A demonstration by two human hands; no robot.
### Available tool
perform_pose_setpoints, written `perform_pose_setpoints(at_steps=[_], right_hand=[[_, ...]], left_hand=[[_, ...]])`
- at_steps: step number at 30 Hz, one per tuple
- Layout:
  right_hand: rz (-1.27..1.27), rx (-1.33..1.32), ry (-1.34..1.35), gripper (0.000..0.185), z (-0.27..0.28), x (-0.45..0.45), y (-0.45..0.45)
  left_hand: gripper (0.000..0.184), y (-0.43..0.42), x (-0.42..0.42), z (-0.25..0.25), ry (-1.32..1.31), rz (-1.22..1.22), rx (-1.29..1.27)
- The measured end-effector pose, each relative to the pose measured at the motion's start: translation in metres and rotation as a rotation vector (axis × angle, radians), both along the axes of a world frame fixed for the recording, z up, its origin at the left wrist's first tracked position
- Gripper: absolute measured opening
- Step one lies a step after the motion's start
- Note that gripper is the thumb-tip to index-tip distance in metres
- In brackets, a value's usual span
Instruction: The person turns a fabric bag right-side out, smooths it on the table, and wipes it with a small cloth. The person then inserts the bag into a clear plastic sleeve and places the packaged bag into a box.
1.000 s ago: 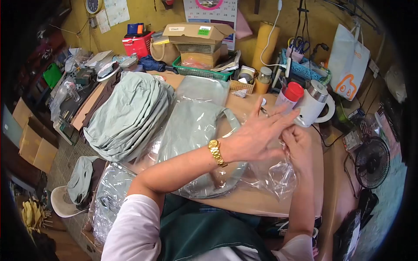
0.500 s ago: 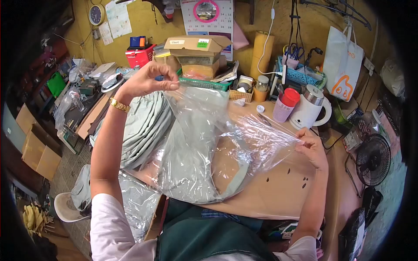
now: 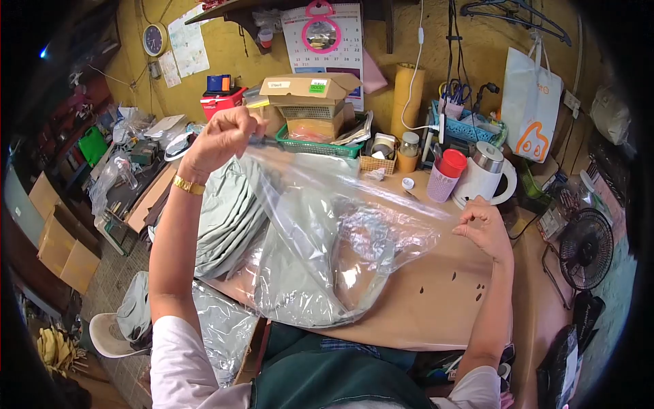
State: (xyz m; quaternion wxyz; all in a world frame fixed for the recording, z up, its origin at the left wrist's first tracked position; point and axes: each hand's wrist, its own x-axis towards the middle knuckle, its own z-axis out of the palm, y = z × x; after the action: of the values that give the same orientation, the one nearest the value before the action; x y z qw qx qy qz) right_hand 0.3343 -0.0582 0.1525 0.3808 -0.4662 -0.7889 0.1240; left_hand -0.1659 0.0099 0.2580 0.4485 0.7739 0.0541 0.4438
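Note:
A clear plastic bag [image 3: 300, 178] stretches between my hands, its top edge pulled fairly straight. Inside it lies a grey-green fabric item [image 3: 293, 252] with a curved band at its right; its exact kind is unclear. High at the left, my left hand [image 3: 228, 140] is closed on the bag's upper corner. My right hand [image 3: 484, 228], fingers pinched, holds the opposite corner at the right. Beside the bag, under my left forearm, sits a stack of grey-green fabric pieces [image 3: 228, 211], partly hidden by the arm.
The tan table [image 3: 436, 313] carries a white kettle [image 3: 480, 177], a pink cup [image 3: 443, 184] and a green basket [image 3: 320, 146] along its back. A black fan [image 3: 586, 249] stands at the right. Plastic-wrapped grey packs [image 3: 221, 327] lie low at the left.
The bag's gathered right side has spread out and its upper edge has drawn tauter. My left hand has turned and closed more over its corner. The whole view has shifted slightly.

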Motion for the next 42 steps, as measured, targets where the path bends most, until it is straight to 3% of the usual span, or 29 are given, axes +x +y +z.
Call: perform_pose_setpoints(at_steps=[2,3,5,6,8,9,11,15,17,18,19,21,22,23,25,27,30,32,33,35,36,38,40,42], right_hand=[[0.134,-0.067,0.24,0.019,-0.001,0.002,-0.004],[0.128,-0.069,0.241,0.019,-0.003,0.003,-0.006],[0.492,-0.018,0.669,0.025,-0.008,0.006,-0.008],[0.49,-0.02,0.669,0.025,-0.012,0.008,-0.005],[0.812,-0.021,0.787,0.032,-0.017,0.01,0.002],[0.81,-0.022,0.789,0.032,-0.015,0.014,-0.001],[0.236,-0.03,0.332,0.038,-0.002,0.016,-0.013],[0.327,0.023,0.408,0.035,-0.009,0.016,-0.006],[0.473,0.124,0.658,0.026,-0.019,0.002,-0.001],[0.523,0.159,0.739,0.023,-0.024,-0.007,0.002],[0.653,0.102,1.081,0.021,-0.031,-0.018,0.005],[0.932,-0.038,1.473,0.023,-0.033,-0.038,0.007],[0.804,-0.094,1.426,0.024,-0.03,-0.051,0.005],[0.678,-0.147,1.375,0.025,-0.026,-0.068,0.002],[0.35,-0.011,1.088,0.027,-0.012,-0.112,-0.013],[0.192,-0.007,0.785,0.03,-0.007,-0.14,-0.027],[0.129,0.081,0.711,0.027,-0.01,-0.158,-0.028],[0.097,0.143,0.669,0.016,-0.018,-0.156,-0.025],[0.069,0.117,0.778,0.013,-0.019,-0.156,-0.025],[0.043,0.093,0.884,0.012,-0.024,-0.147,-0.02],[-0.041,0.049,0.82,0.011,-0.032,-0.13,-0.013],[-0.129,-0.002,0.76,0.01,-0.03,-0.129,-0.012],[-0.401,0.841,0.285,0.014,-0.022,-0.146,-0.016],[-0.28,0.86,0.26,0.017,-0.02,-0.162,-0.026]], left_hand=[[0.019,-0.016,0.001,0.007,0.408,0.35,-0.05],[0.021,-0.023,0.01,0.007,0.488,0.511,0.032],[0.022,-0.02,0.007,0.002,0.555,0.58,0.135],[0.024,-0.019,0.004,0.0,0.624,0.652,0.24],[0.026,-0.017,-0.001,-0.001,0.695,0.648,0.197],[0.028,-0.01,-0.006,-0.006,0.546,0.529,0.234],[0.033,-0.012,-0.01,-0.006,0.324,0.36,0.195],[0.034,-0.015,-0.01,-0.019,0.224,0.443,0.126],[0.033,-0.018,0.007,-0.026,0.019,0.395,0.064],[0.03,-0.02,0.023,-0.029,-0.104,0.239,-0.024],[0.027,-0.023,0.04,-0.033,-0.227,0.073,-0.119],[0.021,-0.02,0.061,-0.043,-0.377,-0.387,-0.337],[0.023,-0.039,0.087,-0.043,-0.336,0.034,-0.412],[0.034,-0.052,0.104,-0.045,-0.094,0.221,-0.357],[0.057,-0.065,0.151,-0.054,0.247,0.4,-0.06],[0.072,-0.076,0.184,-0.067,0.381,0.421,-0.056],[0.08,-0.069,0.207,-0.098,0.235,0.384,0.034],[0.085,-0.075,0.21,-0.094,0.19,0.419,-0.133],[0.085,-0.078,0.205,-0.095,0.192,0.417,-0.137],[0.078,-0.082,0.191,-0.096,0.525,0.673,0.37],[0.078,-0.084,0.188,-0.1,0.526,0.674,0.37],[0.06,-0.088,0.184,-0.108,0.541,0.681,0.396],[0.053,-0.09,0.188,-0.109,0.601,0.68,0.302],[0.047,-0.09,0.192,-0.109,0.658,0.681,0.213]])
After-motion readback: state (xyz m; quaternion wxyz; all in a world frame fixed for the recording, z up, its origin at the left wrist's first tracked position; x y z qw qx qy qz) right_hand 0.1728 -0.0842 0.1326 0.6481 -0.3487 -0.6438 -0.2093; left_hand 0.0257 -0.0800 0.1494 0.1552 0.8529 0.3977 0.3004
